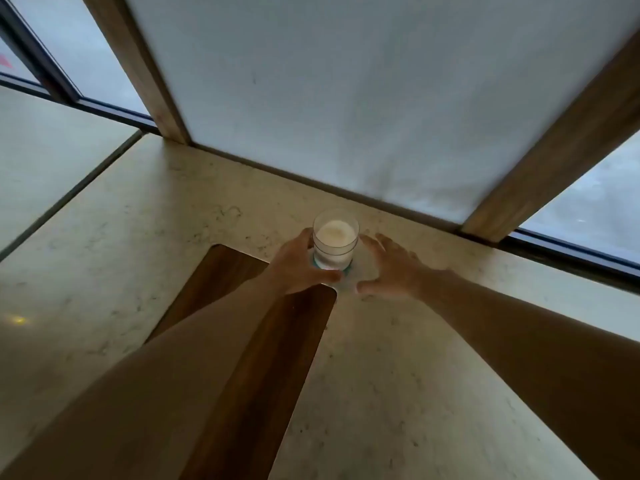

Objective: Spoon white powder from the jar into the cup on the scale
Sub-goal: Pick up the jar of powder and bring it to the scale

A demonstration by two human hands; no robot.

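Clear glass jar (335,241) of white powder stands on the pale table (398,375) near the window; your left hand (300,266) grips it, your right hand (389,268) hovers open just beside.

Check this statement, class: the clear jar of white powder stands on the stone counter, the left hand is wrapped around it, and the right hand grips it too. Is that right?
Not quite. In the head view the right hand is open beside the jar, fingers spread, not gripping it. The rest holds: the left hand is around the jar on the stone counter.
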